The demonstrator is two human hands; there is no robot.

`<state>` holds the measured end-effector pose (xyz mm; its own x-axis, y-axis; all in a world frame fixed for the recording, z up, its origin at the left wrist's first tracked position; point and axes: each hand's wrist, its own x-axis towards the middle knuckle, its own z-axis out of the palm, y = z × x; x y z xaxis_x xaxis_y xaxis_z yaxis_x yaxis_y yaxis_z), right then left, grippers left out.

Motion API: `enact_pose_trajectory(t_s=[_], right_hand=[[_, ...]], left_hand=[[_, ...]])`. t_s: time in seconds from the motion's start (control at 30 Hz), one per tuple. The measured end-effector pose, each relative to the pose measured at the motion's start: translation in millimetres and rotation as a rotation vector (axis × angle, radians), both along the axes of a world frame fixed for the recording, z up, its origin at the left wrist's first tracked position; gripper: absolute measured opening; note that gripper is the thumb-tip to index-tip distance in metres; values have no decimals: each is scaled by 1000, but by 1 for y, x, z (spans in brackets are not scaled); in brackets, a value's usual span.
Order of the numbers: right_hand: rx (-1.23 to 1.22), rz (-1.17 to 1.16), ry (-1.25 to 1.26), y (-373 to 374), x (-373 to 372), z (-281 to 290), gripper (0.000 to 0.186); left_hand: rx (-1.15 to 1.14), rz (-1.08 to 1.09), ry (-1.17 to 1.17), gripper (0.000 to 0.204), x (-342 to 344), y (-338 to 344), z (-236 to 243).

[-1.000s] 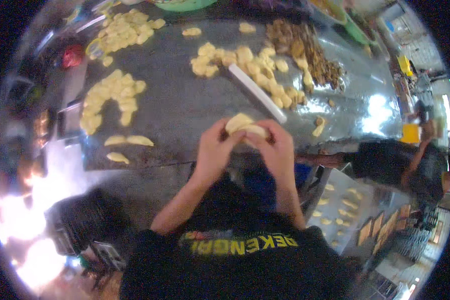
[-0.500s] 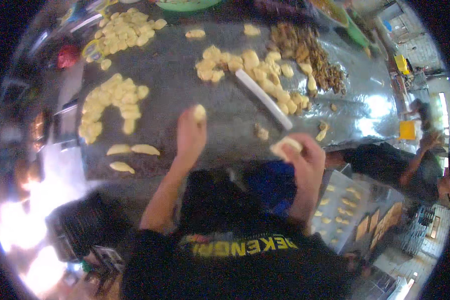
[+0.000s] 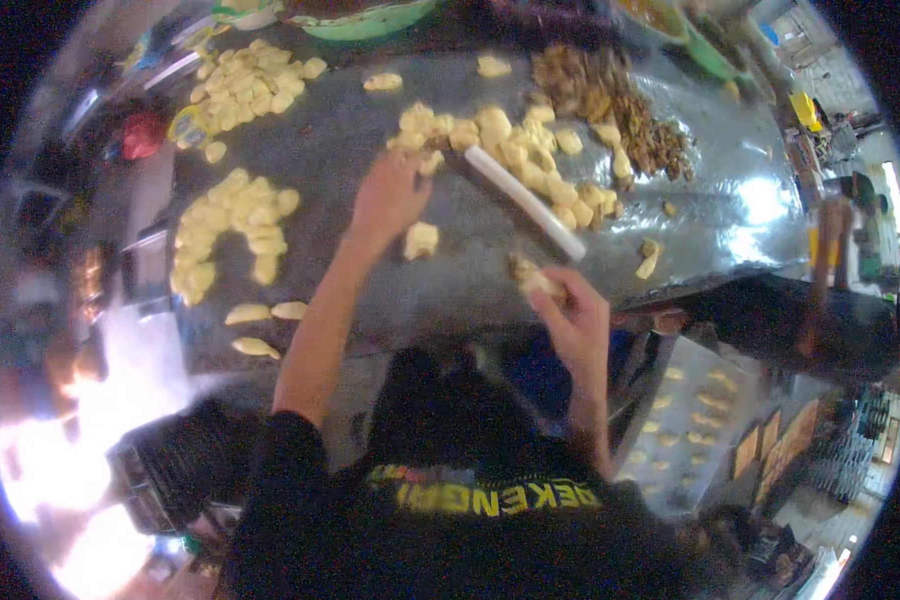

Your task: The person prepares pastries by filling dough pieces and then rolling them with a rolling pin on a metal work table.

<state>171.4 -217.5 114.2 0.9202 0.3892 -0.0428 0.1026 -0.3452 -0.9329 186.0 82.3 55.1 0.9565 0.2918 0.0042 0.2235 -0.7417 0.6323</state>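
Observation:
My left hand (image 3: 390, 195) reaches over the table to the near left end of the middle pile of pale dough pieces (image 3: 510, 140). Its fingers touch the dough there, blurred, and their grip is unclear. Just below that hand, a single dough piece (image 3: 421, 240) lies apart on the table. My right hand (image 3: 577, 318) pinches a dough piece (image 3: 537, 284) low over the table, beside a small brownish lump (image 3: 520, 265). Between my hands and the pile, a white rolling pin (image 3: 525, 203) lies slanted.
Brown filling pieces (image 3: 610, 105) are heaped at the back right. More dough is grouped at the far left (image 3: 250, 85) and left (image 3: 235, 225). Shaped dough pieces (image 3: 256, 347) lie at the left front. A tray (image 3: 675, 420) stands at the right, near a co-worker's arm (image 3: 828, 260).
My left hand has moved forward to the pile, leaving a dough piece on the table. My right hand has shifted slightly left with its dough piece, toward the brownish lump.

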Motion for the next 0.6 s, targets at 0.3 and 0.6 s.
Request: enact_pose_trajectory(t_s=[0.3,0.6], right_hand=[[-66,-35,-386,41,7,1,29],[-225,313,-403,179,139,-28,37]], left_hand=[[-818,-91,-15,35,-60,-107,52],[-1163,508,-157,32,-136,-46,30]])
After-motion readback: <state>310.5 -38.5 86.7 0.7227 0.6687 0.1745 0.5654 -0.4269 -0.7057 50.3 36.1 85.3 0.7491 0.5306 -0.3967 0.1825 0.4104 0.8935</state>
